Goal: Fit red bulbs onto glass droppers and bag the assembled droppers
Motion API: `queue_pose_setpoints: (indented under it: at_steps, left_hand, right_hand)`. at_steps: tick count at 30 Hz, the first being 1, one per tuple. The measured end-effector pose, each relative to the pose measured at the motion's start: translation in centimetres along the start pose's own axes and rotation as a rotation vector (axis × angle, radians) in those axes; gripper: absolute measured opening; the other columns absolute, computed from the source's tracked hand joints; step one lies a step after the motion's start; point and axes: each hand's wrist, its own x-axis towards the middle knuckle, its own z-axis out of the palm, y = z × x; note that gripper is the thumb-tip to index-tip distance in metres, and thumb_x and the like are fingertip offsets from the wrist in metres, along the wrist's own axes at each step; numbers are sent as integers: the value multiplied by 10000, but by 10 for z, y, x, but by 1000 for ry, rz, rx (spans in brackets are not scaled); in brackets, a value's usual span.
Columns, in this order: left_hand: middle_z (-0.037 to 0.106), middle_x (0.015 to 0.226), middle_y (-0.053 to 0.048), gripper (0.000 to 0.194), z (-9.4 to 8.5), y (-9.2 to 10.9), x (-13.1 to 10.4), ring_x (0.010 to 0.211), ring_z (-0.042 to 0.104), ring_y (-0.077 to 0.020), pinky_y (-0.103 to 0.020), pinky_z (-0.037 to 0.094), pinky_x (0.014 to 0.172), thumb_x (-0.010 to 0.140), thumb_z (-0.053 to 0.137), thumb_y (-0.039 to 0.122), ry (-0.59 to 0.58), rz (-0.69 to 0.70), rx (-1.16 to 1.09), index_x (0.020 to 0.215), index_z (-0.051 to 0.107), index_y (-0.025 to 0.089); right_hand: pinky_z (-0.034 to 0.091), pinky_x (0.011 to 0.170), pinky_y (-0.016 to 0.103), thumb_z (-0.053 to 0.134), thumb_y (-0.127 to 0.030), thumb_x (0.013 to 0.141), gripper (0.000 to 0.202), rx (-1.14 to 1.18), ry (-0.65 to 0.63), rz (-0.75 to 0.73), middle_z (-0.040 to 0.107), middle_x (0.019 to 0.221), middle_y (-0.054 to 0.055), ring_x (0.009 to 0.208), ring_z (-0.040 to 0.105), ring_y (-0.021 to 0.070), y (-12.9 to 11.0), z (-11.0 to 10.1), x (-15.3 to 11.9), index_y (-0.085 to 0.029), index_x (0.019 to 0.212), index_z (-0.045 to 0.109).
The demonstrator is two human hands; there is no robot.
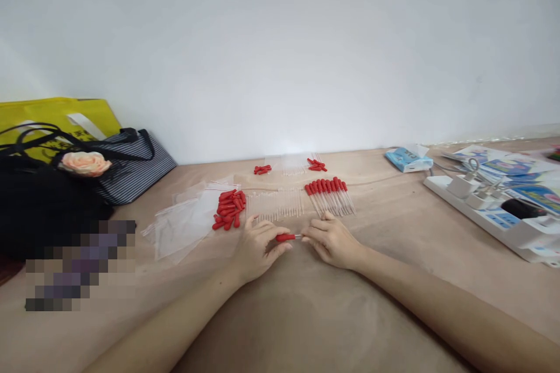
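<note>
Between the fingers of my left hand (259, 247) is a red rubber dropper bulb (285, 238). My right hand (335, 243) pinches the thin clear dropper tube (298, 236) whose end meets the bulb; most of the tube is hidden by the fingers. Beyond my left hand lies a heap of loose red bulbs (228, 210). A row of bare clear tubes (275, 204) is laid out behind both hands. Past my right hand, several droppers with red bulbs fitted (330, 193) lie side by side, bulbs toward the wall.
Clear zip bags (186, 224) overlap on the left. Small groups of bulbs (262, 169) lie near the wall (280, 58). To the right are a tissue pack (408, 159) and a power strip with plugs (490, 215). A striped bag (135, 166) and a yellow bag (94, 113) stand left.
</note>
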Motion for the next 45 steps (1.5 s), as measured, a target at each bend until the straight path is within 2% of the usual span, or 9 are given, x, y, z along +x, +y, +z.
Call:
queue_pose_setpoints:
  at_steps: [10, 17, 22, 25, 27, 29, 31, 37, 45]
  left_hand:
    - [652, 729, 18, 182, 6, 2, 1, 692, 567, -131, -392, 234, 913, 845, 442, 319, 19, -89, -93, 817, 593, 220]
    - [652, 707, 22, 196, 7, 2, 1, 686, 568, -136, -406, 239, 911, 841, 438, 328, -4, -125, -100, 791, 595, 221]
    - [663, 802, 23, 160, 5, 0, 2, 763, 576, -153, -418, 252, 904, 832, 461, 329, 8, -146, -68, 858, 596, 248]
    - [634, 936, -19, 255, 4, -5, 0, 866, 556, -185, -390, 326, 857, 787, 522, 362, 113, -196, -42, 1008, 547, 236]
    - [607, 980, -46, 343, 4, -10, -1, 901, 540, -199, -369, 371, 813, 761, 550, 358, 178, -251, -40, 1066, 505, 208]
    - [602, 956, -48, 307, 5, -13, -1, 885, 541, -198, -361, 392, 788, 760, 548, 327, 184, -282, -47, 1036, 514, 196]
    - [604, 931, -41, 236, 5, -15, -2, 871, 542, -196, -362, 397, 778, 766, 537, 299, 153, -283, -48, 980, 541, 200]
    - [605, 885, -28, 150, 7, -15, -2, 810, 551, -185, -348, 408, 745, 763, 540, 283, 123, -280, -57, 891, 578, 214]
    - [607, 863, -16, 97, 7, -15, -1, 834, 554, -191, -366, 383, 766, 763, 541, 278, 93, -289, -57, 818, 599, 222]
  right_hand:
    - [270, 619, 267, 323, -180, 886, 263, 28, 56, 0, 539, 665, 35, 597, 430, 125, -3, 7, 0, -130, 861, 580]
    - [293, 641, 274, 321, -185, 891, 259, 24, 7, 13, 551, 694, 42, 628, 456, 130, -4, 8, 1, -128, 896, 574]
    - [317, 660, 277, 424, -223, 851, 198, -9, -88, 55, 560, 743, 54, 716, 481, 156, -5, -2, 7, -155, 828, 608]
    - [344, 644, 248, 442, -182, 830, 179, 51, -129, 208, 579, 763, 56, 705, 507, 143, 7, -7, 15, -156, 797, 616]
    - [356, 626, 219, 441, -141, 815, 173, 97, -127, 438, 599, 764, 47, 682, 528, 124, 21, -8, 23, -155, 781, 610]
    - [361, 622, 215, 473, -128, 784, 132, 65, -100, 704, 618, 746, 38, 690, 547, 131, 37, -7, 31, -157, 807, 599]
    - [362, 608, 232, 482, -140, 771, 128, 17, -71, 834, 626, 739, 62, 702, 558, 159, 50, -3, 39, -134, 851, 582]
    - [366, 597, 249, 477, -180, 770, 140, -52, -52, 947, 634, 775, 115, 736, 573, 196, 64, 14, 50, -103, 854, 557]
    - [377, 617, 238, 468, -80, 709, 152, -86, -140, 935, 637, 808, 94, 760, 586, 185, 62, 16, 56, -131, 777, 594]
